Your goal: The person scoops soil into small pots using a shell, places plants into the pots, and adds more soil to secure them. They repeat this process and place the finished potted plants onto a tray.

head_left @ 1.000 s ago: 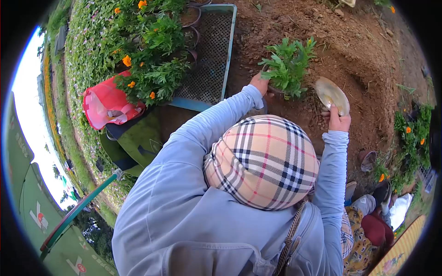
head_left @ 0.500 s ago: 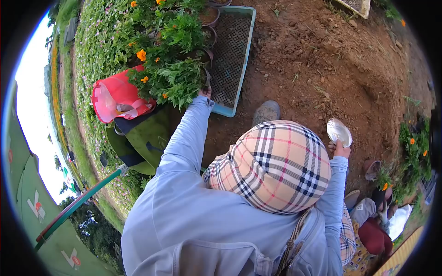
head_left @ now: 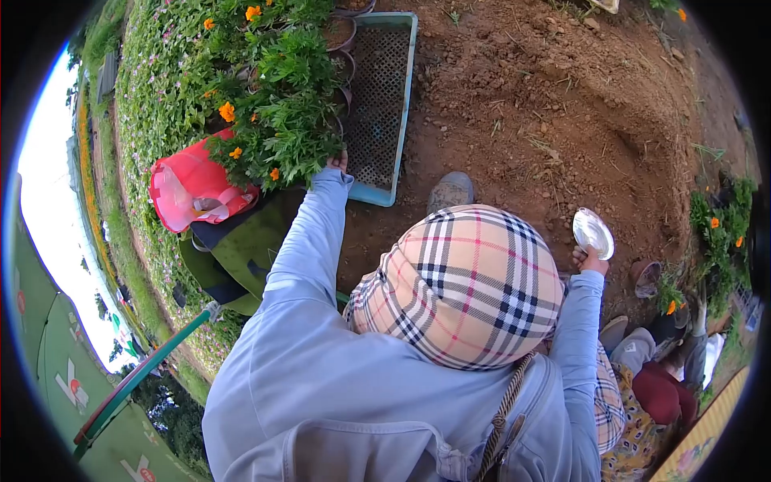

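Note:
My left hand (head_left: 338, 161) reaches to the near end of the blue plastic crate (head_left: 405, 104), its fingers closed at the side of a flower pot (head_left: 340, 128). Leaves of the marigold plants (head_left: 297, 145) hide part of that pot and of the grip. Off to the right, my right hand (head_left: 590, 259) holds a pale, shiny oval shell (head_left: 593, 231) above the brown soil. A checked hat (head_left: 474, 281) covers the middle of the view, between my two blue sleeves.
A red bucket (head_left: 197, 189) stands left of the crate, by a green and dark cloth-like object (head_left: 241, 261). Loose soil (head_left: 522, 120) lies to the right. One pot (head_left: 645, 278) sits near a seated person (head_left: 662, 394) at lower right. A green umbrella (head_left: 72, 361) is at left.
The view has shifted slightly, so the crate and plants appear further left. My left hand stays at the pot, and my right hand keeps the shell in nearly the same place.

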The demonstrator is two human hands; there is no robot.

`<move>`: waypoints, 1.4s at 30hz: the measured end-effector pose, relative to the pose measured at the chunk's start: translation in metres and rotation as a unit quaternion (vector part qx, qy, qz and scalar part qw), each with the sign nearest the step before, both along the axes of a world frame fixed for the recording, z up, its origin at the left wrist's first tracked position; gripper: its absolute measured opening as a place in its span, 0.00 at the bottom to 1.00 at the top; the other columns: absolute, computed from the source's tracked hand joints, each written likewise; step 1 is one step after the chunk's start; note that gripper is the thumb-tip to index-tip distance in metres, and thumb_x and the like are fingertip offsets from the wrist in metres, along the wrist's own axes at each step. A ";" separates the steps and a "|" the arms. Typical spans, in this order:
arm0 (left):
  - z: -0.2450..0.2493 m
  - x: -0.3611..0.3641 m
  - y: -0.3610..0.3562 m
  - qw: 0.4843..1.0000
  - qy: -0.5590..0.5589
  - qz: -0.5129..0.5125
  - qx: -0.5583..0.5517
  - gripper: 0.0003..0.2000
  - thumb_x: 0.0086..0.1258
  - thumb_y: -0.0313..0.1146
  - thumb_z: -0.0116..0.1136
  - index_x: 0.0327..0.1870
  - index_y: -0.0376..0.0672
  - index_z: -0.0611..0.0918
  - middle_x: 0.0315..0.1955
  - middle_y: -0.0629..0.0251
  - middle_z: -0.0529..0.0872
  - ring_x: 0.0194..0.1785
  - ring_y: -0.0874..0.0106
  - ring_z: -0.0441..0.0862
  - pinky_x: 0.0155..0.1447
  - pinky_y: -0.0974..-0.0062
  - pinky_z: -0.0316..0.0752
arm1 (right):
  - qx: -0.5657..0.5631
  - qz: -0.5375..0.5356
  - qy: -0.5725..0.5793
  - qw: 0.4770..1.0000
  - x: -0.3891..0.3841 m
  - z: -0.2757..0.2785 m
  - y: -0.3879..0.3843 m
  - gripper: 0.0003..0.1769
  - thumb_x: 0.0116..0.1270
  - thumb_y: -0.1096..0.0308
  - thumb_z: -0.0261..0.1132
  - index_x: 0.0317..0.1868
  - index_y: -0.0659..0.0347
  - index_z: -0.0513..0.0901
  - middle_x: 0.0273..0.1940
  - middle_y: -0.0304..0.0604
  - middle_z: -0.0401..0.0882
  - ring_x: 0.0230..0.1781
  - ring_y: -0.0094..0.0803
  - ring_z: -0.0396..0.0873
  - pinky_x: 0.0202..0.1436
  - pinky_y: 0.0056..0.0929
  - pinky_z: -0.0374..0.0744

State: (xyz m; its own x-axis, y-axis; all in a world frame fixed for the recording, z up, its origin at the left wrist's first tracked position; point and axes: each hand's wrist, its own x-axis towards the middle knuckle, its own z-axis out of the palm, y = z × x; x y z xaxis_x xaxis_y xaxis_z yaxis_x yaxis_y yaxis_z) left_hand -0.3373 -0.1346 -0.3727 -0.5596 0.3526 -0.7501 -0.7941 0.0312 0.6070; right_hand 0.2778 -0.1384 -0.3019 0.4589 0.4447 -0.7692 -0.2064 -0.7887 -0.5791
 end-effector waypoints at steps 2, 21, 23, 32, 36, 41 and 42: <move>0.006 0.003 -0.003 1.000 0.005 -0.013 -0.003 0.13 0.63 0.45 0.44 0.37 0.45 0.73 0.30 0.64 0.79 0.31 0.71 0.77 0.29 0.75 0.75 | -0.014 -0.007 0.010 1.000 0.002 -0.005 -0.003 0.15 0.54 0.71 0.55 0.42 0.71 0.69 0.26 0.51 0.77 0.19 0.33 0.77 0.17 0.25 0.75; 0.099 0.247 0.065 0.842 -0.046 -0.536 -0.037 0.08 0.62 0.37 0.48 0.39 0.46 0.75 0.19 0.73 0.74 0.21 0.81 0.71 0.23 0.85 0.66 | 0.061 -0.368 -0.220 0.902 0.083 0.021 0.006 0.20 0.62 0.60 0.47 0.48 0.68 0.64 0.31 0.50 0.76 0.19 0.35 0.77 0.13 0.23 0.73; 0.099 0.252 0.067 0.838 -0.046 -0.541 -0.041 0.08 0.62 0.36 0.48 0.39 0.46 0.75 0.19 0.73 0.75 0.21 0.81 0.71 0.23 0.85 0.66 | 0.035 -0.376 -0.188 0.907 0.103 0.021 0.008 0.21 0.63 0.59 0.47 0.49 0.67 0.62 0.34 0.51 0.76 0.20 0.37 0.77 0.15 0.25 0.75; 0.094 0.272 0.072 0.804 -0.066 -0.590 -0.038 0.09 0.63 0.36 0.46 0.41 0.47 0.74 0.22 0.71 0.76 0.24 0.80 0.72 0.25 0.84 0.67 | 0.026 -0.377 -0.231 0.896 0.091 0.042 0.034 0.24 0.59 0.62 0.53 0.50 0.71 0.64 0.45 0.52 0.69 0.42 0.42 0.73 0.35 0.38 0.79; 0.100 0.291 0.094 0.719 -0.052 -0.693 -0.012 0.13 0.64 0.41 0.45 0.46 0.48 0.72 0.27 0.71 0.76 0.30 0.80 0.73 0.32 0.82 0.69 | 0.269 -0.159 -0.199 0.929 0.015 0.027 0.027 0.20 0.61 0.64 0.51 0.49 0.70 0.67 0.42 0.50 0.73 0.39 0.37 0.75 0.40 0.31 0.75; 0.106 0.310 0.124 0.692 -0.020 -0.721 0.002 0.19 0.62 0.47 0.45 0.48 0.45 0.71 0.34 0.67 0.76 0.38 0.74 0.73 0.40 0.78 0.69 | 0.289 0.167 -0.220 0.916 -0.100 0.064 0.049 0.15 0.62 0.64 0.48 0.38 0.68 0.75 0.33 0.51 0.77 0.34 0.37 0.76 0.40 0.29 0.71; 0.108 0.311 0.128 0.700 -0.017 -0.714 -0.004 0.20 0.62 0.48 0.45 0.48 0.44 0.71 0.36 0.66 0.77 0.41 0.72 0.73 0.42 0.76 0.69 | 0.315 0.255 -0.243 0.881 -0.115 0.063 0.053 0.13 0.60 0.65 0.49 0.38 0.66 0.75 0.35 0.51 0.75 0.39 0.44 0.73 0.44 0.32 0.70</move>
